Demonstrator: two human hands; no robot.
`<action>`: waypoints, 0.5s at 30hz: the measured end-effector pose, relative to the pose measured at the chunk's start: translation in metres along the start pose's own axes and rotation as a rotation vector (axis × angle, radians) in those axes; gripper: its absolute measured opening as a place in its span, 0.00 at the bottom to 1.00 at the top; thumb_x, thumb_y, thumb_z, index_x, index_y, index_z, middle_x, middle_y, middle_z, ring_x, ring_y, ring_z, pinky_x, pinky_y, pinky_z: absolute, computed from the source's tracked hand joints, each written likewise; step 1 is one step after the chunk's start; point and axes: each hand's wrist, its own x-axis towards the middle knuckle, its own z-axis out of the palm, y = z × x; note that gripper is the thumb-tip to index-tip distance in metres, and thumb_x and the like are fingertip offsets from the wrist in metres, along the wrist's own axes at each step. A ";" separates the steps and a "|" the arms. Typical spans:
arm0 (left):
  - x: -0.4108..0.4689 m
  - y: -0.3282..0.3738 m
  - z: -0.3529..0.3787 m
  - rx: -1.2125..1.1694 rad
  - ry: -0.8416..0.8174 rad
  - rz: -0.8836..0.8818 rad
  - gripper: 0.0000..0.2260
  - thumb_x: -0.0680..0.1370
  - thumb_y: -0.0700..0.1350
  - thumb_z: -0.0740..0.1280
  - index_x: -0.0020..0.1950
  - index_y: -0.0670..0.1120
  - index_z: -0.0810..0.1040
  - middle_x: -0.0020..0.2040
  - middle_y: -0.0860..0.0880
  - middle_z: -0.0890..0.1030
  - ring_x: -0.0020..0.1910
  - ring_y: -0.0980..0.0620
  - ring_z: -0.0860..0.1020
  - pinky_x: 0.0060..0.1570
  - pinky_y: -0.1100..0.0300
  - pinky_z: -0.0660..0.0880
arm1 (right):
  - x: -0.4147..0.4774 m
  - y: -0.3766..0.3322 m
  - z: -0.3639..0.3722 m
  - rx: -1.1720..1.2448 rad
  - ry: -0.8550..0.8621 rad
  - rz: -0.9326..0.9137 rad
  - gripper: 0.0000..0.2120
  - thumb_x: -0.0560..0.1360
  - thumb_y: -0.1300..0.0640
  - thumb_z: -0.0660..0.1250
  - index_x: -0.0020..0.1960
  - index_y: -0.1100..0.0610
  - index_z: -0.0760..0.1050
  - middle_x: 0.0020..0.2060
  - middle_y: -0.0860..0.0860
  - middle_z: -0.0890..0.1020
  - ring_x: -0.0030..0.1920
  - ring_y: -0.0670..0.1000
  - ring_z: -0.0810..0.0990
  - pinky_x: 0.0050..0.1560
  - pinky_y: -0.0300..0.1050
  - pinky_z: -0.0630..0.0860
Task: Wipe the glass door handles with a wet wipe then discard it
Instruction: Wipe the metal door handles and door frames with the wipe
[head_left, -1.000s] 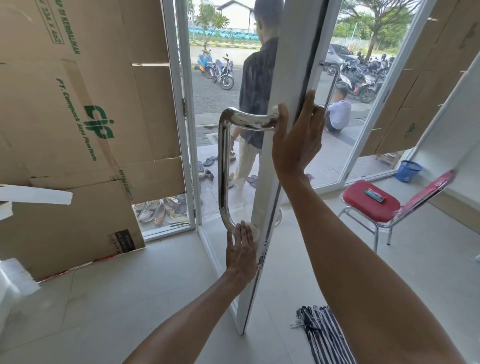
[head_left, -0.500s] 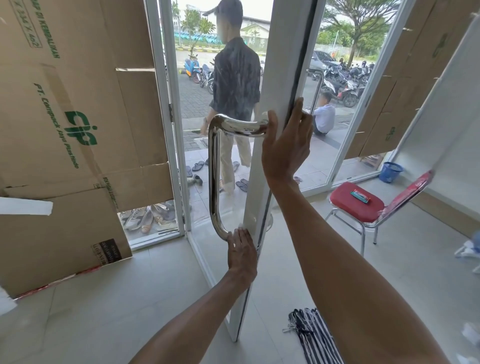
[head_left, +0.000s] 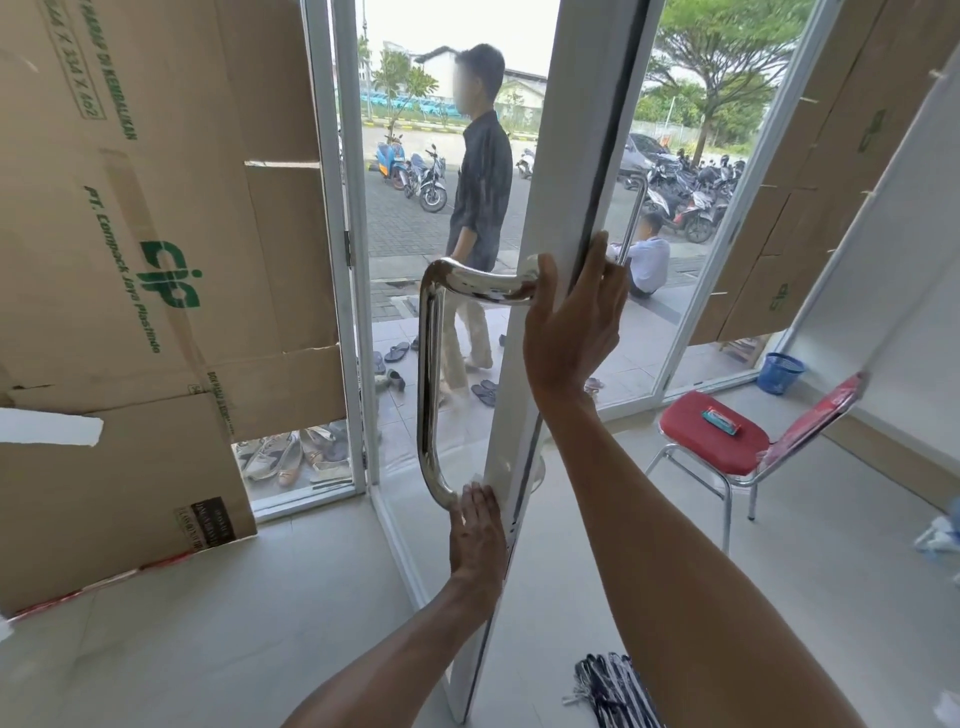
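The glass door stands open, its white edge (head_left: 576, 130) towards me. A curved chrome handle (head_left: 428, 374) is on its left face, and a second handle (head_left: 636, 218) shows on the far face. My right hand (head_left: 571, 322) grips the door edge at the handle's upper mount, thumb by the top bar and fingers round the far side. My left hand (head_left: 478, 535) lies flat, fingers straight, against the door at the handle's lower mount. A small white bit shows at its fingertips; I cannot tell whether it is the wet wipe.
Cardboard sheets (head_left: 156, 260) cover the left glass panel. A red chair (head_left: 711, 436) with a small packet (head_left: 721, 422) stands to the right, a blue basket (head_left: 779, 373) behind it. A striped cloth (head_left: 613, 691) lies on the floor. One person (head_left: 480, 197) stands outside; another (head_left: 647, 260) sits there.
Both hands stay at the same spots on the door. My view has shifted, so the door sits a little further left in frame.
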 end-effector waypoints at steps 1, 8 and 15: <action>0.004 -0.001 -0.006 -0.014 -0.036 -0.016 0.31 0.82 0.38 0.58 0.78 0.31 0.44 0.79 0.33 0.52 0.79 0.36 0.53 0.77 0.43 0.48 | -0.001 -0.001 0.000 0.004 0.002 0.001 0.25 0.78 0.47 0.65 0.68 0.61 0.72 0.55 0.56 0.79 0.58 0.55 0.75 0.45 0.49 0.78; 0.024 -0.034 -0.038 -0.125 -0.130 -0.006 0.22 0.76 0.44 0.66 0.68 0.44 0.68 0.63 0.46 0.76 0.66 0.45 0.71 0.74 0.36 0.48 | -0.003 -0.004 -0.001 0.002 -0.039 -0.012 0.25 0.78 0.46 0.65 0.69 0.61 0.71 0.56 0.57 0.78 0.57 0.56 0.77 0.45 0.51 0.79; 0.027 -0.038 -0.057 -0.171 -0.257 0.019 0.24 0.71 0.50 0.64 0.66 0.43 0.69 0.61 0.47 0.76 0.67 0.45 0.70 0.67 0.27 0.35 | -0.004 -0.007 0.002 -0.020 -0.030 -0.016 0.25 0.78 0.47 0.65 0.70 0.60 0.70 0.55 0.57 0.78 0.56 0.56 0.77 0.43 0.51 0.79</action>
